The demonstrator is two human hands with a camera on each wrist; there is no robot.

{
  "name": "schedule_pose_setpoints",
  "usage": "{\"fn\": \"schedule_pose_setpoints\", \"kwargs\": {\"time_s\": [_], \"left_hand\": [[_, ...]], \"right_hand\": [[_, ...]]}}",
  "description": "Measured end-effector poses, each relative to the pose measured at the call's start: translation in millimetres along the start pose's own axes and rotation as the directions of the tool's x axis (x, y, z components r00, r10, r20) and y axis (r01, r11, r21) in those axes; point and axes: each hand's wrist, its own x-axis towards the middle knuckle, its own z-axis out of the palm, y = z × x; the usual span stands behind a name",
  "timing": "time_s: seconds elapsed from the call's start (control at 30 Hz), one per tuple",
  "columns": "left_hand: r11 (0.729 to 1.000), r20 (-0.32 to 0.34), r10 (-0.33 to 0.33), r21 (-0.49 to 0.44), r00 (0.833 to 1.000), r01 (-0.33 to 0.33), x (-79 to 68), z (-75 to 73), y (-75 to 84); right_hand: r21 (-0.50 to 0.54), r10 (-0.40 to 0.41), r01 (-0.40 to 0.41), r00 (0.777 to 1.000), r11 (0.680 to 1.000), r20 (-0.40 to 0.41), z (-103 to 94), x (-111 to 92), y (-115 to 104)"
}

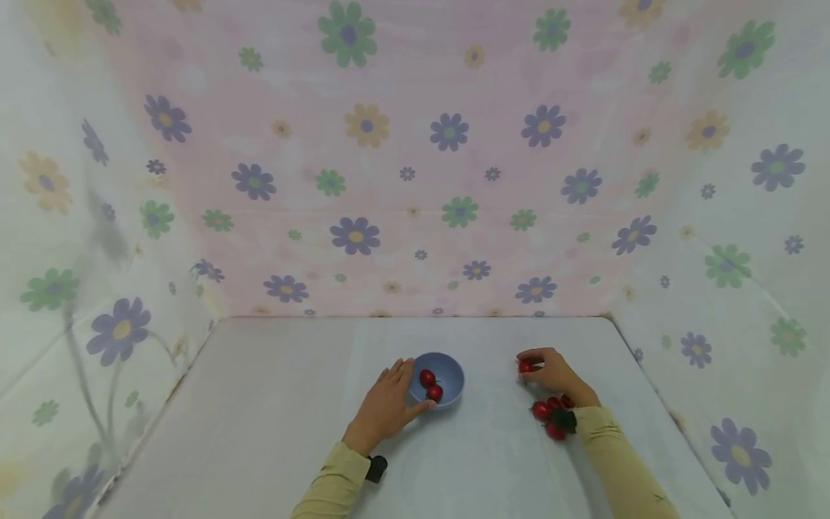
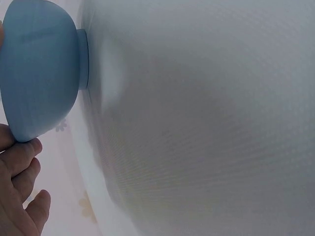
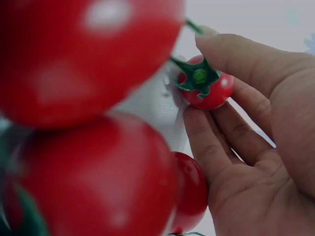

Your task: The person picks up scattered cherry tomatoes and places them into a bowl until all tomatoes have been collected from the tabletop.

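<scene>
A small blue bowl (image 1: 456, 396) stands on the white table, with two red cherry tomatoes (image 1: 435, 392) inside it. My left hand (image 1: 387, 405) holds the bowl by its rim, fingers along the left side and thumb at the near side. From the left wrist, the blue bowl (image 2: 39, 69) is seen side-on, the fingertips touching its edge. To the right, my right hand (image 1: 556, 375) pinches one cherry tomato (image 3: 209, 93) with a green calyx between thumb and fingers. Several more cherry tomatoes (image 1: 540, 411) lie just below that hand, partly hidden by the wrist.
The white tabletop (image 1: 279, 404) is bordered by flower-printed cloth walls at the back (image 1: 402, 194) and both sides. In the right wrist view, large blurred tomatoes (image 3: 98, 177) fill the left part, close to the camera.
</scene>
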Motion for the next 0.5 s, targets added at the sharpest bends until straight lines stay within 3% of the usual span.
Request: {"fn": "schedule_pose_setpoints", "kwargs": {"time_s": [0.5], "left_hand": [[1.000, -0.018, 0.015, -0.024, 1.000, -0.015, -1.3, -1.2, 1.0]], "right_hand": [[-0.060, 0.122, -0.123, 0.992, 0.991, -0.025, -0.9, -4.5, -3.7]]}}
